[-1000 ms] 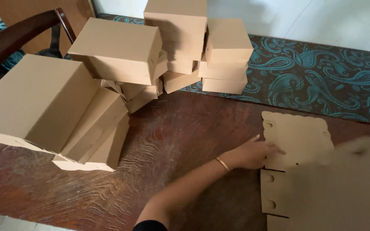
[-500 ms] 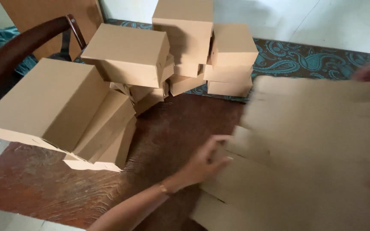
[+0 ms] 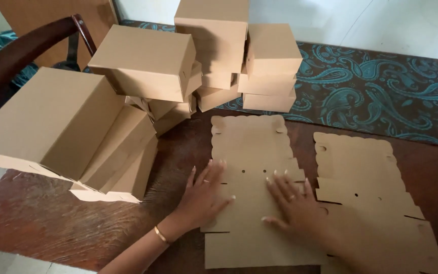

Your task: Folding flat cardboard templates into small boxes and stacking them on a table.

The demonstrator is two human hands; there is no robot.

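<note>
A flat brown cardboard box blank (image 3: 252,152) with scalloped edges and punched holes lies on the dark wooden table (image 3: 51,228). My left hand (image 3: 204,193) rests palm down on its left side, fingers spread, a thin bangle on the wrist. On the blank's middle my right hand (image 3: 292,203) presses flat, a ring on one finger. To the right lies a second flat blank (image 3: 361,172), partly under my right forearm.
Several folded brown boxes (image 3: 143,61) are stacked at the table's far side and left, some leaning. A dark wooden chair back (image 3: 21,50) stands at the far left. A teal patterned rug (image 3: 381,96) covers the floor beyond the table.
A blank that was held up in front of the camera now lies flat on the table. Both hands have come down onto it, palms flat.
</note>
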